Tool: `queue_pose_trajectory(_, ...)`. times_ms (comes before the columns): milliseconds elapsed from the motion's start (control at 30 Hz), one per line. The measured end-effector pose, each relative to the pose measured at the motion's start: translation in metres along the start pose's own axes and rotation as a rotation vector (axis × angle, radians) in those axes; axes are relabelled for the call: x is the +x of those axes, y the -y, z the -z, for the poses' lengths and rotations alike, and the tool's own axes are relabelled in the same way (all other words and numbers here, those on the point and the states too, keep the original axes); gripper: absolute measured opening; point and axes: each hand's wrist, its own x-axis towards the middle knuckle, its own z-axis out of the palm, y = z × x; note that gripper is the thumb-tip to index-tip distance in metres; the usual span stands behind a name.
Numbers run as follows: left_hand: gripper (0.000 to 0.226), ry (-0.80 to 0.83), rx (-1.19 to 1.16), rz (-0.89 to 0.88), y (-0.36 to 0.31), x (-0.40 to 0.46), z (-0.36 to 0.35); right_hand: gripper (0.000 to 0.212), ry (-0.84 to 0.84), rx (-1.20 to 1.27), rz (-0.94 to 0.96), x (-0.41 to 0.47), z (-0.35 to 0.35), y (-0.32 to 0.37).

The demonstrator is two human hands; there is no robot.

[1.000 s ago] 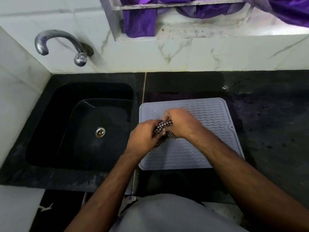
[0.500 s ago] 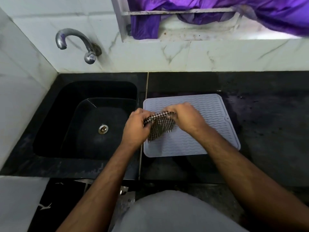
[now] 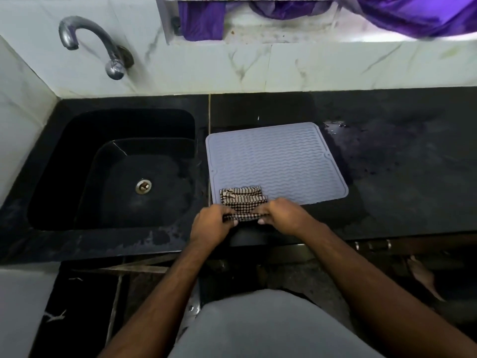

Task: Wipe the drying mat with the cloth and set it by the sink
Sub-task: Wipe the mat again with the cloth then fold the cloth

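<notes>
Since the earlier frame both hands & the checked cloth (image 3: 242,202) have slid from mid-mat to the near edge of the grey ribbed drying mat (image 3: 276,161). My left hand (image 3: 214,223) & right hand (image 3: 282,215) each pinch one end of the folded cloth, which lies on the mat's near-left corner. Mat sits flat just beside the black sink (image 3: 113,166), so I judge placing is done & wiping is mid-way w/ most of the surface left.

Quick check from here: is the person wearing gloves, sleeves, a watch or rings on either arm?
No. The left hand and right hand are bare, no gloves, no rings visible. Both forearms are uncovered to the frame edge, with no watch or band.
</notes>
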Motion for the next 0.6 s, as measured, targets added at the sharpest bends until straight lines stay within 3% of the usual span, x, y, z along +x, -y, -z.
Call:
queue_pose_trajectory(233,0.029,-0.08,0.032,0.049,-0.007,0.022,0.015,0.024,-0.175,0.085,-0.006,0.027,0.019,0.007)
queue_pose_trajectory(367,0.034,-0.156,0.245,-0.028,-0.012,0.043,0.019,0.027,-0.182,0.098,-0.099,0.05,0.018,0.008)
queue_pose_trajectory(500,0.045,-0.013,0.385,-0.112,-0.014,0.061,0.013,0.043,-0.21,0.021,-0.131,0.055,0.011,0.006)
queue_pose_trajectory(600,0.043,0.084,0.425,-0.152,-0.013,0.069,0.01,0.042,-0.164,-0.001,-0.068,0.055,0.009,0.002)
